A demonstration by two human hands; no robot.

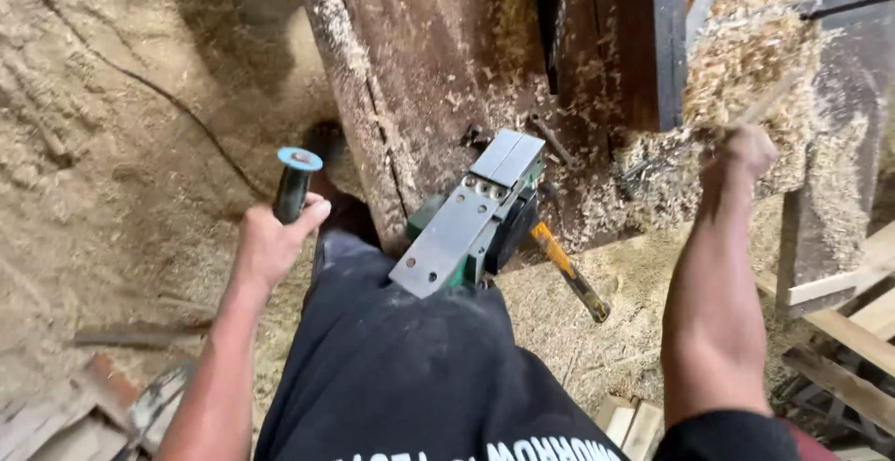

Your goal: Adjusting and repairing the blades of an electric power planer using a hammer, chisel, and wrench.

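My left hand [270, 242] is closed around a dark cylindrical tool handle [293, 191] with a blue end cap, held upright beside my body. My right hand [746, 155] is stretched out over a sawdust-covered bench, fist closed on a thin pale stick-like thing [772, 99] that is blurred. Between the hands a green electric planer [471, 219] lies tilted with its metal sole up, against the near end of a thick dark wooden slab [410, 69]. Neither hand touches the planer.
A hammer with a yellow handle [571, 275] lies just past the planer. Wood shavings [746, 51] are heaped on the bench beside a dark beam [639, 41]. Pale planks [839, 330] stack at the right, scrap wood [103, 400] at lower left, a cable [168, 97] crosses the sawdust floor.
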